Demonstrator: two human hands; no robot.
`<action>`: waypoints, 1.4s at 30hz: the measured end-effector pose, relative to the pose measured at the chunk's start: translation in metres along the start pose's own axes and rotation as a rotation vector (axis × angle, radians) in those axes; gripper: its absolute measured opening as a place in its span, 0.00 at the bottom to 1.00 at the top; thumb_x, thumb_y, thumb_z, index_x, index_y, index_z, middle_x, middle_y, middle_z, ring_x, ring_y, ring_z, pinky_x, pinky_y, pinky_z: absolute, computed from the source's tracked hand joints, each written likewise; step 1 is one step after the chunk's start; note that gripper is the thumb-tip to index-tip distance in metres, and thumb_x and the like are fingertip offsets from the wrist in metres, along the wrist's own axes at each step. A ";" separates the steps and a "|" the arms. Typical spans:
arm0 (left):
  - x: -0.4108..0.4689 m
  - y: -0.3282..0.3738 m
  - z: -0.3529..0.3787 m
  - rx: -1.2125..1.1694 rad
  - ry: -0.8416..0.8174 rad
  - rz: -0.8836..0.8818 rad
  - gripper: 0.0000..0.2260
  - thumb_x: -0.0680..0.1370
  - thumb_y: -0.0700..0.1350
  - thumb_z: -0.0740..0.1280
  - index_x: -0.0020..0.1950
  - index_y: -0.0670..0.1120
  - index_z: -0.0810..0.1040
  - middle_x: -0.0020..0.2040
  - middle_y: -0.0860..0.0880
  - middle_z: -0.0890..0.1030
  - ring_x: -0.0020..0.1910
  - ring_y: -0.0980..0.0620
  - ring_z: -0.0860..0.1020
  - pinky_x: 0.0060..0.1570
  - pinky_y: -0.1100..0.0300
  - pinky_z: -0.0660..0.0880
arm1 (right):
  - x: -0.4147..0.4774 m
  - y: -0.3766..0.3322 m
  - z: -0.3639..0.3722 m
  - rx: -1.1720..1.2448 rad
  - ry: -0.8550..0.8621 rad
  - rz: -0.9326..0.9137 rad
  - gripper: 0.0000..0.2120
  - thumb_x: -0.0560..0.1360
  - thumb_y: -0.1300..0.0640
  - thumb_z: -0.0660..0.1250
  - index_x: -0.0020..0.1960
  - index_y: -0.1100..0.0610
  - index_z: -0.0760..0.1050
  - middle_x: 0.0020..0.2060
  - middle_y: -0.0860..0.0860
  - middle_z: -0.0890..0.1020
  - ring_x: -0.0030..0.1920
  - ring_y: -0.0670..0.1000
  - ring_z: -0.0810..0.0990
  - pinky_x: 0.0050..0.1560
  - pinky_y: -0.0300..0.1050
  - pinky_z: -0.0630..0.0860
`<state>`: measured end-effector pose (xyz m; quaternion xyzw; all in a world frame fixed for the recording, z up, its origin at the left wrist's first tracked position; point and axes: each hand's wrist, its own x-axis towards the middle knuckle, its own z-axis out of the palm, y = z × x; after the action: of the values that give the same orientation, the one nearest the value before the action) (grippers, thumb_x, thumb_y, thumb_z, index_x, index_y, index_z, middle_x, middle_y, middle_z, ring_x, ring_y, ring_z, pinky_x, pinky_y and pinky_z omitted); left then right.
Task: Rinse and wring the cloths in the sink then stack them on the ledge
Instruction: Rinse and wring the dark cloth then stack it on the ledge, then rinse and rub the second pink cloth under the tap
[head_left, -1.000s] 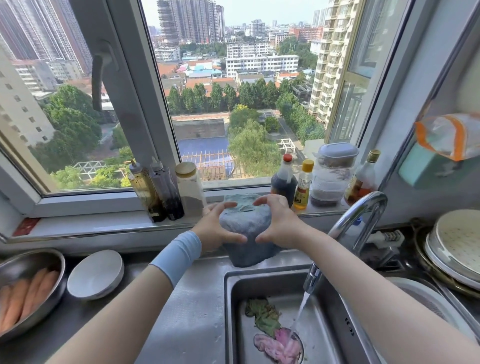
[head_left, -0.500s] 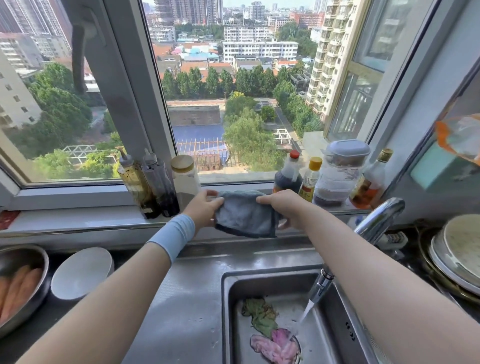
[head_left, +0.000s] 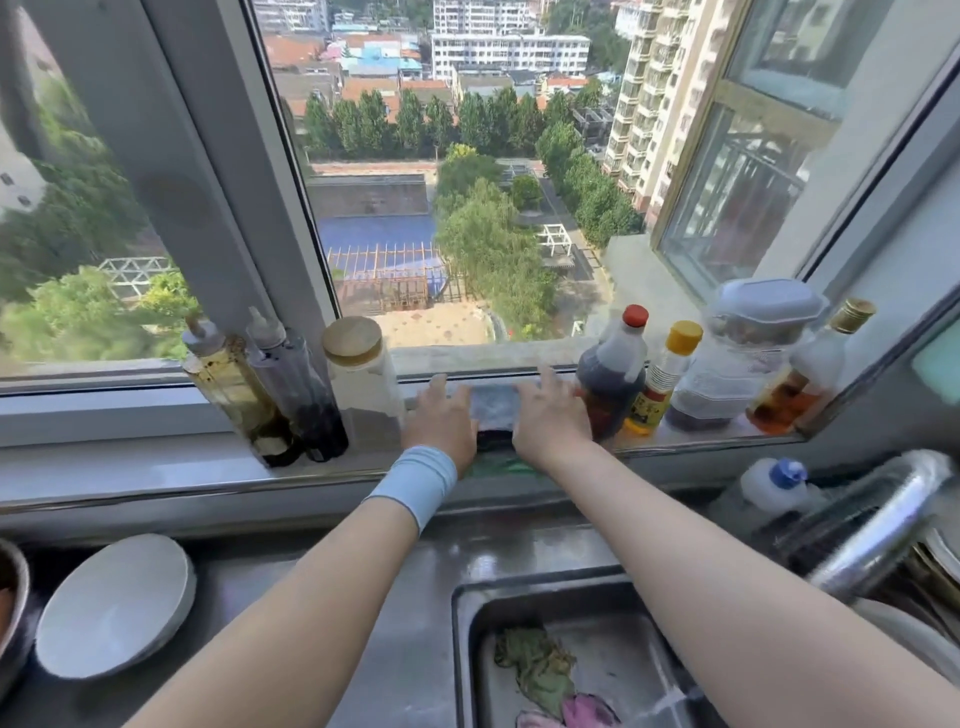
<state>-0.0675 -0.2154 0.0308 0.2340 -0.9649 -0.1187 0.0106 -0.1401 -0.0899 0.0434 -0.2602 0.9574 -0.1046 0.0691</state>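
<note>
Left hand: the left hand (head_left: 441, 421) lies flat with its fingers straight, pressing down on the cloth.
Right hand: the right hand (head_left: 550, 421) lies flat just beside it, fingers spread.
Cloth: a folded grey-blue cloth (head_left: 493, 410) sits under both palms on the pale window ledge (head_left: 130, 467), probably being flattened so that others can be stacked on it.
Neighbours: a clear wooden-lidded jar (head_left: 363, 384) stands just left of the hands and a dark red-capped sauce bottle (head_left: 610, 374) just right, which leaves a narrow slot.
Waiting: a crumpled green cloth (head_left: 535, 670) and a pink cloth (head_left: 587, 709) lie in the steel sink (head_left: 467, 623), below the forearms.

Oil bottle (head_left: 228, 384) + wood-lid jar (head_left: 363, 384) left, red-cap sauce bottle (head_left: 613, 374) right, white plate (head_left: 117, 605) on counter (head_left: 234, 566)
</note>
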 end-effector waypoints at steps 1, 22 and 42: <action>0.003 0.001 0.004 0.030 0.011 0.065 0.22 0.82 0.49 0.59 0.77 0.51 0.62 0.79 0.46 0.57 0.75 0.43 0.60 0.71 0.47 0.63 | 0.001 0.001 0.009 -0.041 -0.032 -0.027 0.27 0.78 0.57 0.61 0.76 0.51 0.61 0.75 0.55 0.59 0.75 0.60 0.59 0.73 0.55 0.62; -0.140 0.019 0.065 -0.177 0.009 0.194 0.16 0.76 0.48 0.65 0.64 0.53 0.75 0.60 0.52 0.75 0.60 0.48 0.71 0.60 0.54 0.67 | -0.178 0.040 0.061 0.460 -0.135 -0.044 0.21 0.79 0.59 0.60 0.72 0.54 0.69 0.65 0.52 0.71 0.64 0.53 0.74 0.66 0.46 0.69; -0.236 0.072 0.287 -0.097 -0.875 -0.033 0.25 0.79 0.41 0.61 0.75 0.56 0.66 0.70 0.48 0.74 0.65 0.44 0.74 0.59 0.58 0.71 | -0.265 0.231 0.262 0.371 -0.765 0.194 0.27 0.74 0.62 0.60 0.71 0.43 0.71 0.62 0.47 0.79 0.62 0.52 0.79 0.62 0.40 0.74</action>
<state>0.0880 0.0184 -0.2227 0.1764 -0.8679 -0.2518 -0.3901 0.0239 0.1977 -0.2441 -0.1721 0.8478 -0.1641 0.4739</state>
